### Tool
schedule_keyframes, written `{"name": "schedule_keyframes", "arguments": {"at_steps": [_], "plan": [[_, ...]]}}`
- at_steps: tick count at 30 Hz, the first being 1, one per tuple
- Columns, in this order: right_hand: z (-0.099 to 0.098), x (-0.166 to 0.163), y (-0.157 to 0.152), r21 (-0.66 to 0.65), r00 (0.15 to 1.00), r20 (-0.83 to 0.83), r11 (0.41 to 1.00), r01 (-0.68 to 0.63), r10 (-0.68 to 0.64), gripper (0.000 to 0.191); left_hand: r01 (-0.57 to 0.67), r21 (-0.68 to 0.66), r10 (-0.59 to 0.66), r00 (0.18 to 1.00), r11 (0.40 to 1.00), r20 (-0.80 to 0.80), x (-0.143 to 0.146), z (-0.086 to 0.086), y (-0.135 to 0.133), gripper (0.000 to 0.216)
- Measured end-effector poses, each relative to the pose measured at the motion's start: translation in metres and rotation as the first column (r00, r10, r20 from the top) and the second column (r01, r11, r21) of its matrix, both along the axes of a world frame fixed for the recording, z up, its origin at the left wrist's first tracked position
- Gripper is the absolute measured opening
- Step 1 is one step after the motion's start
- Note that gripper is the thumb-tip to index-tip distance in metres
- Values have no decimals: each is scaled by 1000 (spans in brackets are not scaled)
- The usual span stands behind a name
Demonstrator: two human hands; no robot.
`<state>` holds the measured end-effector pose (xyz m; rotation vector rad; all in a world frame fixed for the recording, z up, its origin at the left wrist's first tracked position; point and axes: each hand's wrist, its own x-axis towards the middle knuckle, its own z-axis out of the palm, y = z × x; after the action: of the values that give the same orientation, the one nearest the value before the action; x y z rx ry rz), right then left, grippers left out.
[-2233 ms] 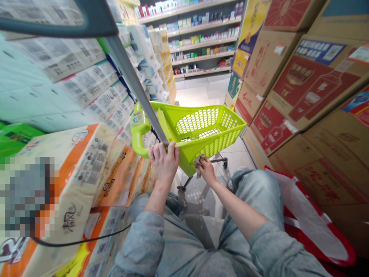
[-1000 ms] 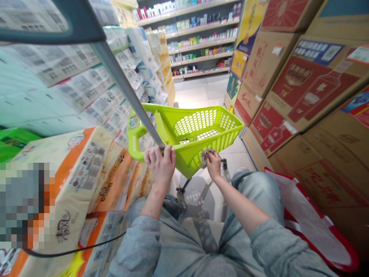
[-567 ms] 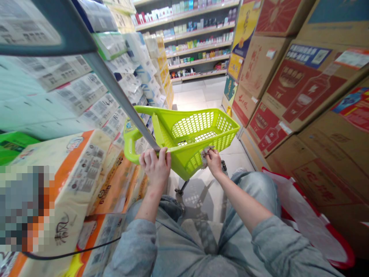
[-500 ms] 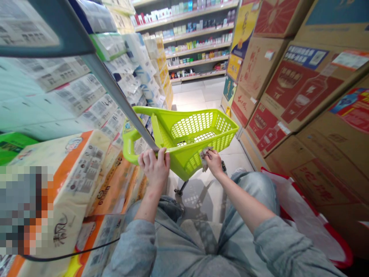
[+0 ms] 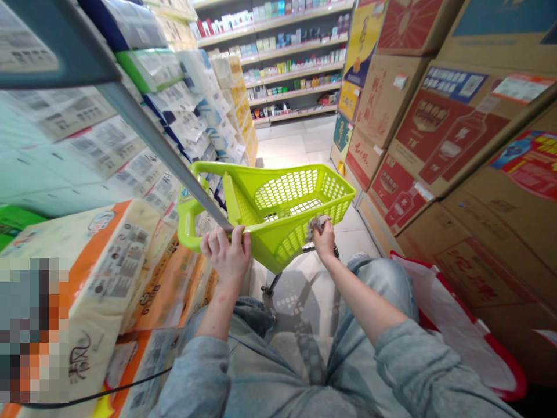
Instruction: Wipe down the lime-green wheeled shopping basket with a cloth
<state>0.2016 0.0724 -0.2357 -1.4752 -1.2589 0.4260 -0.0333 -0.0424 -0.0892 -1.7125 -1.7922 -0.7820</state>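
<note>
A lime-green plastic shopping cart with a perforated basket stands in front of my knees, its basket empty of goods. My left hand is closed over the near rim by the handle end, right where a grey metal pole meets the cart. On the outside of the near basket wall, my right hand bunches a crumpled greyish cloth between its fingers. The cloth lies against the upper part of that wall, close under the rim. The fingertips of this hand are partly covered by the cloth.
Packs of tissue paper are stacked along the left. Cardboard boxes rise on the right, with a red-rimmed white bag or basket below. Shelves of small goods stand at the aisle's far end. A black cable runs at lower left.
My right hand has shifted the cloth slightly up and along the cart's near side, and the wrist has turned more upright. My left hand keeps its grip. The whole view has shifted slightly.
</note>
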Motion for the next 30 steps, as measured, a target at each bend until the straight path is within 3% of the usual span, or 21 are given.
{"name": "schedule_keyframes", "arguments": {"at_steps": [5,8,12,16,23,30], "plan": [[-15,3,-14,-49,990,23,989,-138,139,12,4,-24,-4,1000,1000,10,-2,0,1,33],[-11,11,-7,-32,999,-30,999,25,-26,23,-13,-26,13,1000,1000,-20,-1,1,0,33],[2,24,23,-86,966,-100,969,231,-239,34,-24,-13,23,999,1000,-45,0,2,-1,34],[3,18,34,-82,979,-82,981,179,-185,32,10,-19,-10,1000,1000,14,1,1,0,36],[-12,-13,2,-142,994,-80,988,64,-76,15,-11,-7,11,1000,1000,6,0,-1,1,37],[-6,-20,1,-116,973,-148,980,160,-177,20,5,5,-5,999,1000,37,1,-3,0,36]]}}
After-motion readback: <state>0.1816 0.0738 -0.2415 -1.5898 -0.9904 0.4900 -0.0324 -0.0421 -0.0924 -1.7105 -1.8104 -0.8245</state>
